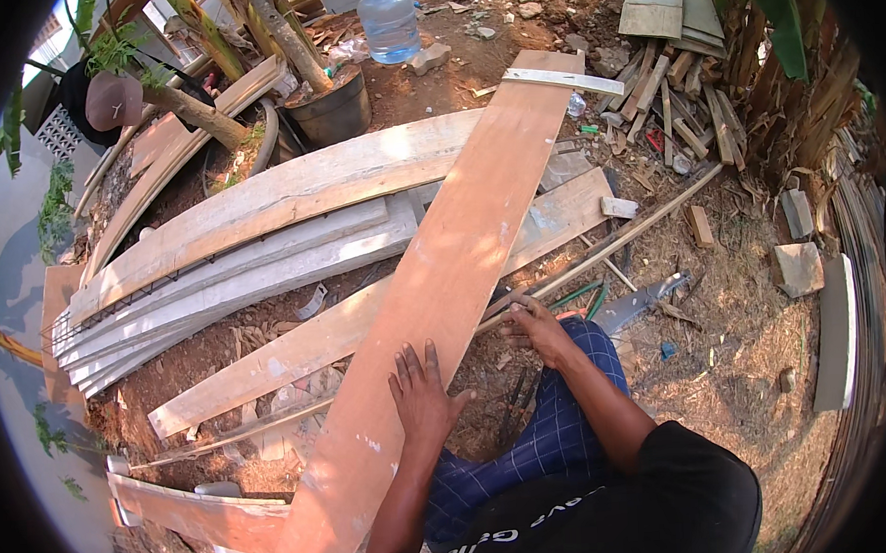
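A long reddish plywood plank (433, 277) runs diagonally from the lower middle to the far centre, with a short pale batten (563, 79) across its far end. My left hand (421, 396) lies open on the plank near its right edge, fingers spread. My right hand (536, 327) is beside that same edge, higher up, with its fingers curled; I cannot make out what, if anything, they hold. A narrow wooden strip (658, 214) runs behind my right hand. A saw (632, 303) with a green handle lies on the ground just right of it.
Stacked pale boards (236, 286) lie at left, near a potted plant (327, 113) and a blue water jug (388, 24). Scrap wood (683, 108) is piled at upper right under banana plants (802, 113). Blocks (797, 271) and long boards line the right; a wall (14, 295) borders the left.
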`<state>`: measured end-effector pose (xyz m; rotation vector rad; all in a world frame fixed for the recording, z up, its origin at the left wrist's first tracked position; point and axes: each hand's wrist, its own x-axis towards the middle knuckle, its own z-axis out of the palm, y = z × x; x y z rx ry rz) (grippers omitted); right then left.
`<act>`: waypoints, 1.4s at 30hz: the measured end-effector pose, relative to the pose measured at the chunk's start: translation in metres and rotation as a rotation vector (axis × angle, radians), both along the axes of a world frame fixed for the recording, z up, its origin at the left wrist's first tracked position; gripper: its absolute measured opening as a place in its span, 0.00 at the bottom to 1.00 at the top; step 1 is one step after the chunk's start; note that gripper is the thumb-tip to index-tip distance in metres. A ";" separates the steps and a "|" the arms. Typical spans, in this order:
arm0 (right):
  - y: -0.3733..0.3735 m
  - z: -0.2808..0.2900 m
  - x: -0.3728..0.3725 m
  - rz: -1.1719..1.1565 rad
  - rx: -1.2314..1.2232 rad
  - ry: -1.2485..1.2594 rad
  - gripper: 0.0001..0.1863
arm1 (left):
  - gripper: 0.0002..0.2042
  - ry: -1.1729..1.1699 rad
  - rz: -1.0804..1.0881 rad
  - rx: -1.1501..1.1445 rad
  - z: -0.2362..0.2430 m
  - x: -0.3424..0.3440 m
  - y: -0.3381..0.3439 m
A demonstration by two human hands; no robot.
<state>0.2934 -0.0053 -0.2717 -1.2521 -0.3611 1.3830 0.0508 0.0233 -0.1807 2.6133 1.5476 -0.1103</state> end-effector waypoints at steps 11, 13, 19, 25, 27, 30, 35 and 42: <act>0.044 0.056 0.023 0.125 0.104 -0.580 0.41 | 0.38 -0.077 -0.073 0.125 0.004 -0.031 0.016; 0.029 0.094 0.025 -0.216 0.328 -1.310 0.46 | 0.36 -0.141 -0.052 0.075 0.033 -0.061 0.012; 0.028 0.180 0.017 0.527 0.527 -1.903 0.40 | 0.32 -0.198 -0.064 -0.145 0.084 -0.088 -0.025; 0.048 0.126 0.017 0.529 0.823 -1.974 0.18 | 0.30 -0.160 0.049 0.097 0.030 -0.115 -0.072; 0.036 0.123 0.019 0.575 0.806 -2.020 0.17 | 0.29 -0.206 0.154 0.163 0.021 -0.121 -0.091; 0.021 0.102 0.022 0.561 0.779 -2.015 0.17 | 0.29 -0.076 0.273 0.247 -0.012 -0.143 -0.128; 0.003 0.089 0.017 0.478 0.691 -1.924 0.18 | 0.28 -0.063 0.256 0.236 -0.013 -0.159 -0.143; -0.014 0.090 0.022 0.340 0.745 -2.005 0.15 | 0.28 -0.077 0.192 0.239 -0.017 -0.165 -0.158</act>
